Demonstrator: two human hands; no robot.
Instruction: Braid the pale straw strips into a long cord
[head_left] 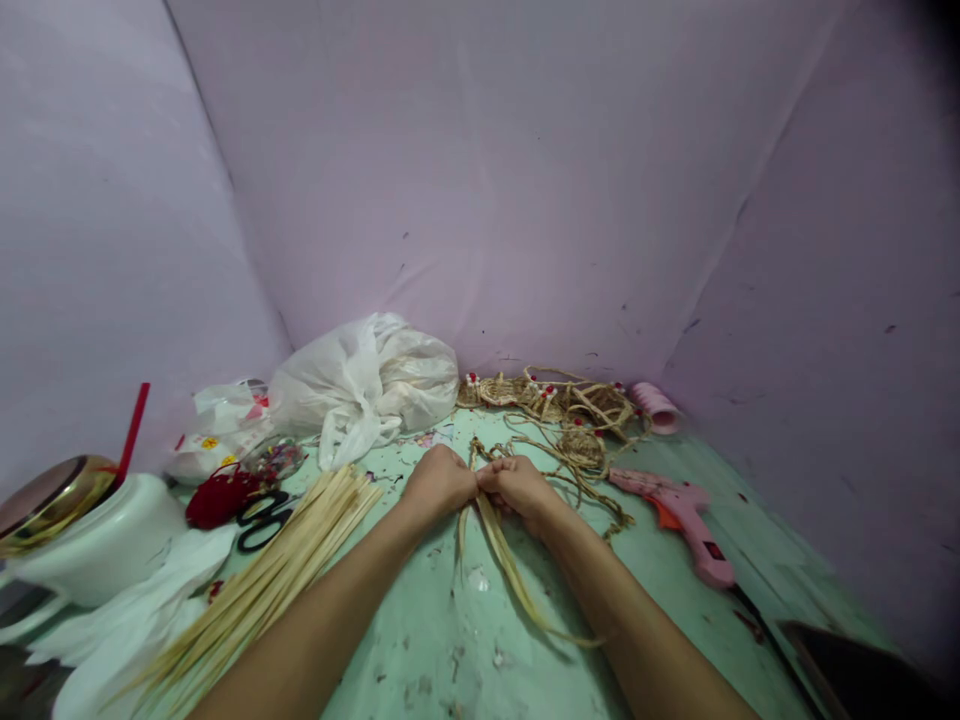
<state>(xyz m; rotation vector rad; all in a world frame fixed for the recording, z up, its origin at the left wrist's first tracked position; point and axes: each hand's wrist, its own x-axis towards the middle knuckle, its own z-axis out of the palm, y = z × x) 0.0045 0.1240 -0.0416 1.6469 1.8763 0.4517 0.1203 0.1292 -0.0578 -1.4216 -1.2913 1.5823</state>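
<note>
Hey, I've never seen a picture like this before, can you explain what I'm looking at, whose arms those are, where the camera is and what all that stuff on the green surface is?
There is no machine here. The camera sits on a person's head and looks forward and down, so the two bare arms reaching in from the bottom are that person's own. The left hand and right hand meet in the middle, both closed on straw strips that trail back toward the person. These lie on a stained green table in a corner of lilac walls. To the left are a bundle of straw stalks, black scissors, a red pouch, a white mug with a gold lid and a white plastic bag. To the right lies a pink glue gun. At the back are woven straw pieces with red beads and a pink spool.
</note>
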